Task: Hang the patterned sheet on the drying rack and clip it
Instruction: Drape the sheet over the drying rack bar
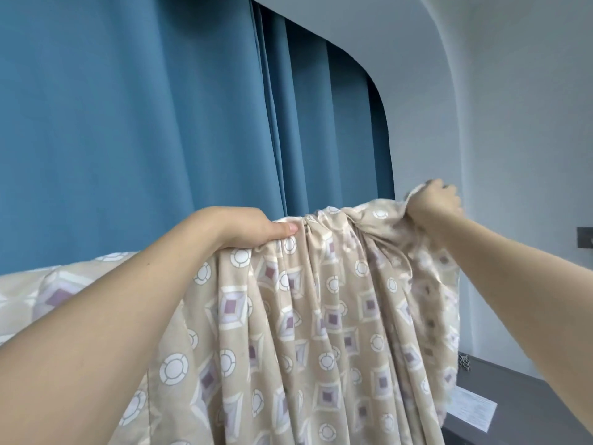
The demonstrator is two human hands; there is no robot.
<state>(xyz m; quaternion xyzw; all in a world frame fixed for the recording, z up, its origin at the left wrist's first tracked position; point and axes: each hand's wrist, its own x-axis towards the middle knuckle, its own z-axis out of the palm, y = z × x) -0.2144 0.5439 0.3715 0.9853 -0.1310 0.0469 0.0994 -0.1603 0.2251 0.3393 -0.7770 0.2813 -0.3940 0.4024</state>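
Left grip (253, 228): we see fingers curled over the top edge of the patterned sheet (308, 316), thumb flat along the front, holding a bunched fold. Right grip (433, 200): fist closed on the sheet's upper right corner, cloth wadded inside it; this hand is blurred, so finger detail we cannot tell. Both forearms reach up and forward from the bottom corners of the view.

Sheet is held up in the air between the two hands, its top edge running left to right and slightly bunched in the middle. Its long folds hang straight down from that edge and leave the view at the bottom. Beige cloth, white circles and mauve squares. More of the same cloth lies behind the left forearm at the left edge.

Behind: blue curtain (144, 123), white wall (513, 123) to the right. Low right, a grey counter (519, 390) with a white paper (471, 412) on it.
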